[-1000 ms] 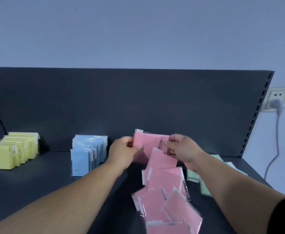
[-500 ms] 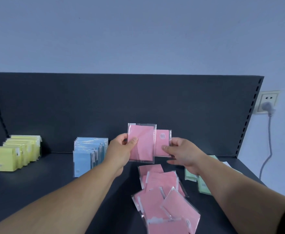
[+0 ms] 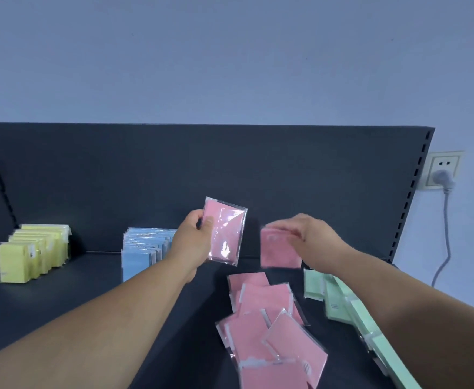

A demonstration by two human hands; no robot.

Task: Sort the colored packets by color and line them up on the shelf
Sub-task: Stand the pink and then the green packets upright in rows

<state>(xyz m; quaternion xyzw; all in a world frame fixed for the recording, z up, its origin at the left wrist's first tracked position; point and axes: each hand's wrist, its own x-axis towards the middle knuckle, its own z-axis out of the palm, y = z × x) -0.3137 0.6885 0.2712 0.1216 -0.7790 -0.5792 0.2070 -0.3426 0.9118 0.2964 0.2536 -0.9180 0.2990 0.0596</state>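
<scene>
Both bare forearms reached forward. The left hand (image 3: 193,242) was above the pink pile (image 3: 269,318) and left of it, thumb and fingers pinching a packet (image 3: 226,234) upright by its edge. The right hand (image 3: 311,237), blurred, hung above the pile's right side, fingers curled over a second packet (image 3: 279,252).

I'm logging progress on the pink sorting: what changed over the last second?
The left hand raised its pink packet and grips it tilted. The right hand pulled the second pink packet away to the right and lower, so the two are now apart; it is blurred. The yellow row, blue row, pink pile and green packets stayed put.
</scene>
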